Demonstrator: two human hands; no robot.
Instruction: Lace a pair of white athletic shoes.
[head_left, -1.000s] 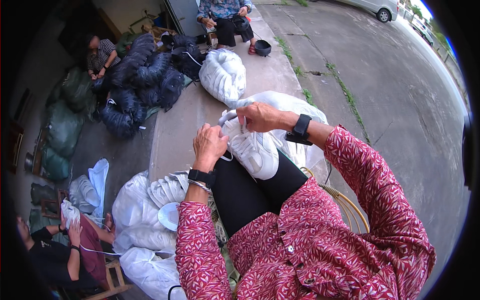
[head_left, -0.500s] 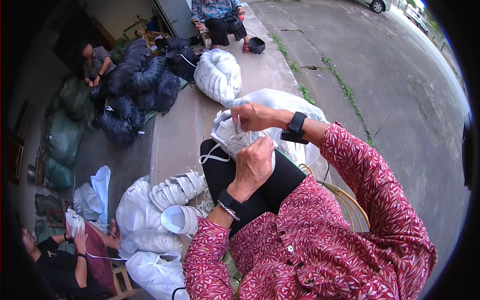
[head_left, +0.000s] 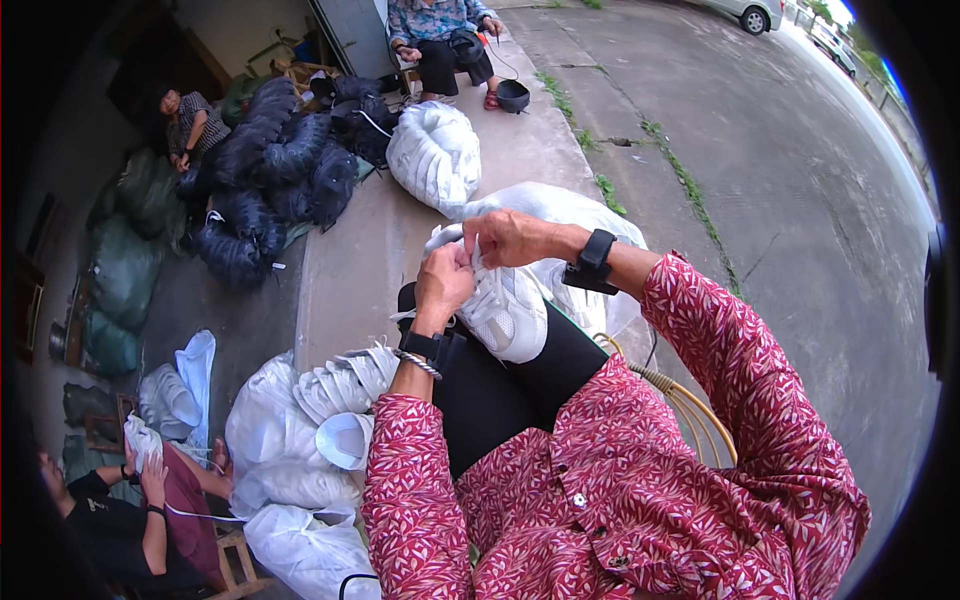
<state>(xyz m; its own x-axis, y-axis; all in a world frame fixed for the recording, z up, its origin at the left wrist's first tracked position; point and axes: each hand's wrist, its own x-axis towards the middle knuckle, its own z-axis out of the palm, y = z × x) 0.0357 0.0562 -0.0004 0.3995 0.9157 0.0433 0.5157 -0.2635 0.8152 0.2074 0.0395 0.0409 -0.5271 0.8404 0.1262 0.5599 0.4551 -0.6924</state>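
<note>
The white shoe [head_left: 510, 325] sits on the black pants [head_left: 485, 405], over the knees, right in front of both hands; it lies long-ways on a slant, with its open end far and to the left, and its toe near and a bit to the right. The left hand [head_left: 443, 282] is at the left side of the open end; the right hand [head_left: 505, 240] reaches over from the right; both touch the shoe, so neither is nearer, and their fingertips almost meet there. The fingers are bent in close by the laces [head_left: 487, 290]; I cannot tell just what they pinch, or if they do.
</note>
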